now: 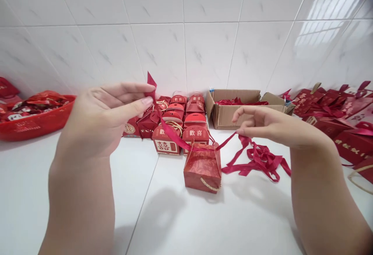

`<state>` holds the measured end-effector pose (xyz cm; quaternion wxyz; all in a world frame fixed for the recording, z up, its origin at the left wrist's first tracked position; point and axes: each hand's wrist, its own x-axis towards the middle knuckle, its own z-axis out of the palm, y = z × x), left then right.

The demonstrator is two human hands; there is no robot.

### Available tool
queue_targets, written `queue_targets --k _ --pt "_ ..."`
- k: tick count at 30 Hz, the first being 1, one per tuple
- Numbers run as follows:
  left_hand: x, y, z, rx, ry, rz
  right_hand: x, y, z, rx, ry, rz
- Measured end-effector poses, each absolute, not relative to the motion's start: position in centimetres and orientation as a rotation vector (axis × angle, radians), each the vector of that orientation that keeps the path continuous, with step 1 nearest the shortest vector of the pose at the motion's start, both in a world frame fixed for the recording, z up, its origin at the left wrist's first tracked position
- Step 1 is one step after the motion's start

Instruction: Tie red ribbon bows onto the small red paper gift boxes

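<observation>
A small red box (pixel 202 167) with a twisted gold cord on its near side stands on the white table. A dark pink ribbon (pixel 171 132) runs through its top and stretches out to both sides. My left hand (pixel 116 107) pinches one end of the ribbon between thumb and fingers, raised to the upper left of the box. To the right of the box, my right hand (pixel 259 124) pinches the other stretch of ribbon, lower down. Past those fingers, loose ribbon (pixel 264 159) lies heaped on the table.
Rows of red boxes (pixel 167 140) stand behind, near the tiled wall. An open cardboard box (pixel 233 117) holds red material. At the left is a red basin (pixel 37 121) of wrapped packets; more red boxes (pixel 349 142) crowd the right.
</observation>
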<state>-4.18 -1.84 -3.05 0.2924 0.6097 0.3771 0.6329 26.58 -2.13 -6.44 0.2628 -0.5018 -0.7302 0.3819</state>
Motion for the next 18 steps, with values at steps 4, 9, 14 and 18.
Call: queue_targets --k 4,9,14,18 --pt "-3.8 -1.6 -3.1 1.557 0.894 1.708 26.4 -2.2 -6.4 -1.008 -1.831 1.127" --pt "-3.8 -1.8 -3.1 1.547 0.791 1.761 26.2 -2.0 -6.7 -0.918 -1.878 1.294" --pt "-3.6 -2.2 -3.2 1.541 0.711 1.798 25.8 -2.5 -6.3 -1.086 -1.868 1.198" --pt "-3.3 -2.6 -3.2 1.551 0.688 1.799 25.3 -2.7 -6.4 -1.113 -1.837 0.949"
